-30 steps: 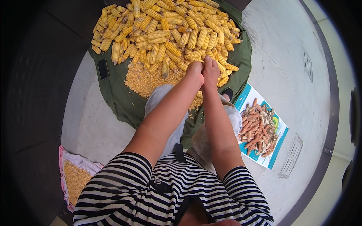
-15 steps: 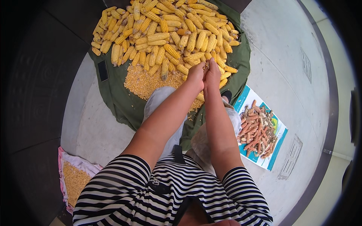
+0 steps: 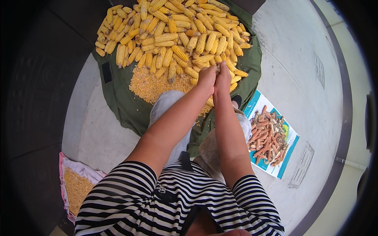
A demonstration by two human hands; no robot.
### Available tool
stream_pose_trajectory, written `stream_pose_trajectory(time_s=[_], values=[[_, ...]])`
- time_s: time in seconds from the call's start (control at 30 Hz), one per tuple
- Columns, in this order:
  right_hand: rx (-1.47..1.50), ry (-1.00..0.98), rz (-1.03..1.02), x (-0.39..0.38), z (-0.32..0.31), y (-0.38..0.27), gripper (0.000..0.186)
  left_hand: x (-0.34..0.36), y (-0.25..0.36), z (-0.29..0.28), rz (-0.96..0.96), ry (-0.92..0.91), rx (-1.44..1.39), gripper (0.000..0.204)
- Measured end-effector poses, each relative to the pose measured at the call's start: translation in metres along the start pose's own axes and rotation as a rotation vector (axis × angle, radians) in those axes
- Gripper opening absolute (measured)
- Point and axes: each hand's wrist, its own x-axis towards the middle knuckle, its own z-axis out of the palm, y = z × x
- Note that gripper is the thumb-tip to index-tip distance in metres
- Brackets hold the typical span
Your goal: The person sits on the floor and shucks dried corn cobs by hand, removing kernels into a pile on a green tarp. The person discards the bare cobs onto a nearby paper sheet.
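Both hands meet at arm's length over the near edge of the corn heap. The left hand (image 3: 206, 76) is closed, knuckles up; the right hand (image 3: 223, 76) is pressed against it, fingers curled. They appear to clasp a corn cob between them, but the cob itself is almost wholly covered by the fingers, so I cannot tell its length or how much grain remains on it.

Directly below the hands lies the loose kernel pile (image 3: 155, 84), resting on a green tarp (image 3: 122, 104). Beyond it sits the heap of unshelled cobs (image 3: 173, 35).

Risks, as judged:
- Kernels twisted off may scatter past the tarp edge onto the concrete floor (image 3: 293, 59), since the hands work near the right side of the pile.
- The grip is tight and two-handed; a slip could scrape the palms on the hard grain.
- Cobs on the heap's near slope lie loose and could roll into the shelled grain.

To the right, spent cobs (image 3: 265, 133) lie on a blue printed sack (image 3: 285, 165), well apart from the hands. A cloth with more kernels (image 3: 76, 187) is cut off at the lower left. The person's lap and feet are largely hidden by the forearms and striped shirt.
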Motion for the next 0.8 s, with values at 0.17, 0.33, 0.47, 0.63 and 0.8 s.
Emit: stream_pose_trajectory(time_s=[0.17, 0.33, 0.47, 0.63, 0.8], values=[[-0.289, -0.022, -0.152, -0.003, 0.004, -0.007, 0.026, 0.014, -0.008, -0.006, -0.013, -0.014, -0.024, 0.015], [0.106, 0.012, 0.077, -0.008, 0.011, -0.018, 0.026, 0.002, 0.005, 0.006, -0.113, 0.083, -0.121, 0.019], [0.188, 0.036, 0.079, -0.001, 0.009, -0.017, 0.027, 0.002, 0.003, 0.003, -0.036, -0.011, 0.017, 0.015], [0.212, 0.019, 0.098, -0.011, 0.016, -0.026, 0.026, -0.002, 0.005, 0.004, 0.007, 0.018, 0.039, 0.009], [0.094, 0.009, -0.05, -0.007, 0.009, -0.013, 0.025, 0.0, 0.0, 0.007, 0.024, 0.097, 0.003, 0.011]])
